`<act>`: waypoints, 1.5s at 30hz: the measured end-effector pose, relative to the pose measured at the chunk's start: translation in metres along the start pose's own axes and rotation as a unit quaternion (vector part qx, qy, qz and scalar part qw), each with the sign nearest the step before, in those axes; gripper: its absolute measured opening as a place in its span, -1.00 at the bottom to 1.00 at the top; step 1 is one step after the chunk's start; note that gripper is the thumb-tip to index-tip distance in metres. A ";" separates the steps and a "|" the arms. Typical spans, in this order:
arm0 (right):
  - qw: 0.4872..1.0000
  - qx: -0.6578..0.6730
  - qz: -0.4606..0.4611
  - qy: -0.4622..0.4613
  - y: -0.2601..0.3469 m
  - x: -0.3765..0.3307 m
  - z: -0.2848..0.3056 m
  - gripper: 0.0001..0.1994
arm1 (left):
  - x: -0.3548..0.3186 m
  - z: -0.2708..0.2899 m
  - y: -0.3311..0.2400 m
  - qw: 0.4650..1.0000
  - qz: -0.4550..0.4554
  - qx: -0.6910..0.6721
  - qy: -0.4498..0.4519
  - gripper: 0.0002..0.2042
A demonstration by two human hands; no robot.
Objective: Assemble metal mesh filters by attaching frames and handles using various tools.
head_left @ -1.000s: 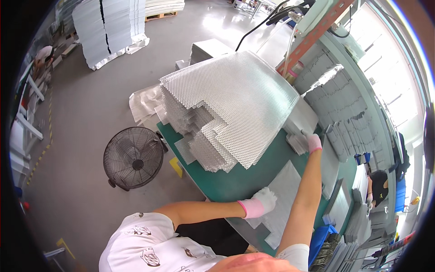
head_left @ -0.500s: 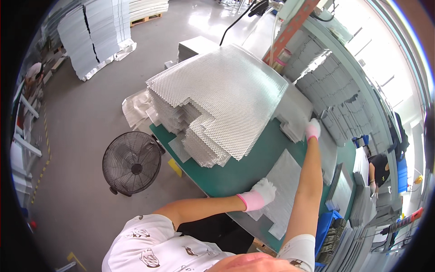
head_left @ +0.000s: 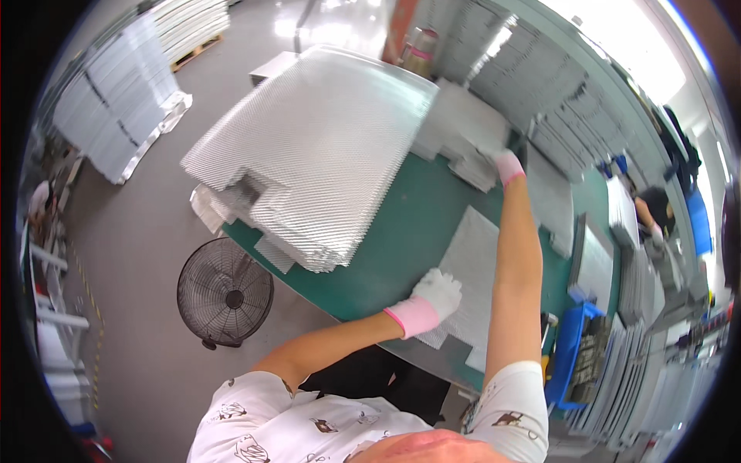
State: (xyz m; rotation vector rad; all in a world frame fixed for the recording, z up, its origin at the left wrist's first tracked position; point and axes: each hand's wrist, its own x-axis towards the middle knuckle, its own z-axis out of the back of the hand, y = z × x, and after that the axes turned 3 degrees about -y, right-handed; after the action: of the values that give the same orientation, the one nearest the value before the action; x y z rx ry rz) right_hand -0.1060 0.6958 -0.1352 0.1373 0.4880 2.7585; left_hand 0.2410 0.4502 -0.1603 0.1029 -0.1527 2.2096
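My left hand, in a white glove with a pink cuff, rests at the left edge of a silvery metal mesh sheet. Its fingers are bent in against that edge. Stretched far forward, my right hand wears the same kind of glove and is at the near corner of a stack of grey notched sheets. Motion blurs its fingers, so their grip cannot be made out. A tall pile of expanded metal mesh sheets, with a stepped cutout, stands to the left on the green table.
A black round fan stands beyond the table's left edge. On the right are a blue bin, stacked panels and another person. Large wrapped sheet stacks stand on the floor at the far left.
The view has turned, shifting the mesh pile up and left. My right hand has moved left onto the grey stack's corner. My left hand stays at the mesh sheet.
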 end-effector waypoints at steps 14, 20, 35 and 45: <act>0.538 0.834 0.054 -0.109 0.052 -0.072 0.061 -0.65 | 0.001 0.006 0.014 0.999 -0.011 -0.024 0.046 -0.88; 0.563 0.808 0.168 -0.033 0.002 -0.176 0.102 -0.55 | -0.013 0.015 0.017 0.996 -0.025 -0.058 -0.055 -0.84; 0.869 0.484 -0.049 -0.092 -0.120 -0.467 0.090 -0.54 | -0.018 0.045 0.021 0.759 0.252 -0.570 -0.190 -0.68; 0.947 0.290 -0.106 -0.092 -0.129 -0.506 0.058 -0.46 | -0.031 0.024 0.011 0.866 0.270 -0.411 -0.087 -0.40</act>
State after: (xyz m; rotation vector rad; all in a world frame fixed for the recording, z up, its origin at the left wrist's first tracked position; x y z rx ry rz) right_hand 0.4183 0.6557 -0.1442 0.4478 1.1705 2.2877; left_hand 0.2512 0.4160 -0.1409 -0.2483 -1.3450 2.4726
